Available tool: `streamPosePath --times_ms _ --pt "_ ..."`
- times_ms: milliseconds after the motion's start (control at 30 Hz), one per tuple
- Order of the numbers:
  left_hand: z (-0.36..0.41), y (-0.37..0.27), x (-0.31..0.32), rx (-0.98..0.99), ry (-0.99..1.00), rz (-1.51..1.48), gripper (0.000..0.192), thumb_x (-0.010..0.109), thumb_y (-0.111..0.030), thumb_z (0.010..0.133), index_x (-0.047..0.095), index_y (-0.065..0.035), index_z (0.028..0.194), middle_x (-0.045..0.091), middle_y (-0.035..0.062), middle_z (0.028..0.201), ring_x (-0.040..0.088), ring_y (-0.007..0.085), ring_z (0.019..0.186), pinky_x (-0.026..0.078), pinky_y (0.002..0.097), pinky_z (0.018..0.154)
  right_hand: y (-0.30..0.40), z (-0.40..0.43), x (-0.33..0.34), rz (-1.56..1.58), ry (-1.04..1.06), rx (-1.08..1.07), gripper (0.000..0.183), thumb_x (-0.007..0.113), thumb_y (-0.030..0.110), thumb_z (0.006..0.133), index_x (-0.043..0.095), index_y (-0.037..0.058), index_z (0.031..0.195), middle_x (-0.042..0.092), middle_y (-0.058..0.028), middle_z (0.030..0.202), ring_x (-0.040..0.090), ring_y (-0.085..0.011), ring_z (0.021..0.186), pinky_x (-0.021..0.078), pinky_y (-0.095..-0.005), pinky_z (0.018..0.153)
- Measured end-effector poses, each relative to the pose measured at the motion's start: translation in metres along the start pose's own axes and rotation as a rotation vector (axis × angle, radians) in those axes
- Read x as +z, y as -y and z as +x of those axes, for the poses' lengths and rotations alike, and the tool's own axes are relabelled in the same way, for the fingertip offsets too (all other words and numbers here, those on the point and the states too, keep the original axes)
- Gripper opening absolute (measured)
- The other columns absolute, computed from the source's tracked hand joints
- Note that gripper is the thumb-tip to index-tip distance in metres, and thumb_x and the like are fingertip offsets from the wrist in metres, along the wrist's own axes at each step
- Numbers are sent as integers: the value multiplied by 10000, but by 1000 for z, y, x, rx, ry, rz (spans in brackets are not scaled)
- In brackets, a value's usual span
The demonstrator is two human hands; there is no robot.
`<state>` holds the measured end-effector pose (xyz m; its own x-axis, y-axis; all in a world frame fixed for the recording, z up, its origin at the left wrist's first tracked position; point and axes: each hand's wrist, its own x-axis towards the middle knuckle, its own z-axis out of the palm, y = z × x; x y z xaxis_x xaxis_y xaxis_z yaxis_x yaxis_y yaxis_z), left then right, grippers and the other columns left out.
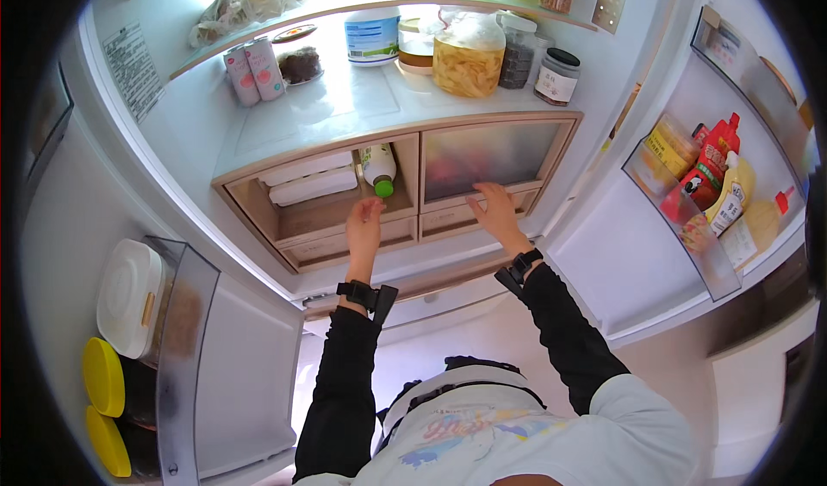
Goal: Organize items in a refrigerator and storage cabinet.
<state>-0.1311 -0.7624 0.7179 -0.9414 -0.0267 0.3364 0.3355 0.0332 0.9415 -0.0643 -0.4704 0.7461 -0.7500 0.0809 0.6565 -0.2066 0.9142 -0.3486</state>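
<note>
My left hand (364,229) is in front of the left compartment (310,224) of a wood-trimmed drawer unit in a fridge. Its fingers curl loosely, and nothing shows in them. Just beyond the fingertips lies a white bottle with a green cap (384,187), tilted towards me. White lidded cartons (314,186) lie to its left in the same compartment. My right hand (499,213) is at the lower edge of the frosted drawer front (488,159), fingers spread and holding nothing. Whether its fingertips touch the edge is unclear. Blurred red and yellow contents show behind the frosted panel.
On the shelf above stand pink cans (255,72), a jar of pale strips (468,59) and a black-lidded jar (557,77). Both fridge doors are open. The right door bin (685,221) holds sauce packs; the left bin (187,350) holds a white-lidded container (132,298) and yellow-lidded jars (103,377).
</note>
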Motion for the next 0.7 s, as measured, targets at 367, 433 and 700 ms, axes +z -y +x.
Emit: streamPosePath --times_ms 367,433,700 --pt "4 -7 -14 -6 36 427 249 630 -214 914 663 13 1008 719 109 920 682 176 874 505 290 800 -20 -20 2 -57 168 -47 390 695 318 804 642 65 1095 554 -131 1038 524 -334 1042 478 -453 824" --pt "4 -6 -18 -22 40 433 250 629 -216 917 664 13 1012 719 108 923 678 168 881 503 286 807 -12 -34 -11 -69 171 -83 390 697 296 800 634 55 1100 554 -135 1038 526 -341 1033 481 -445 829" --pt "-8 -95 4 78 -15 -145 191 584 -176 969 650 4 972 682 59 915 628 127 864 493 266 789 24 -91 -92 -113 339 -17 402 692 244 807 599 50 1147 557 -126 1090 538 -333 1069 502 -426 852"
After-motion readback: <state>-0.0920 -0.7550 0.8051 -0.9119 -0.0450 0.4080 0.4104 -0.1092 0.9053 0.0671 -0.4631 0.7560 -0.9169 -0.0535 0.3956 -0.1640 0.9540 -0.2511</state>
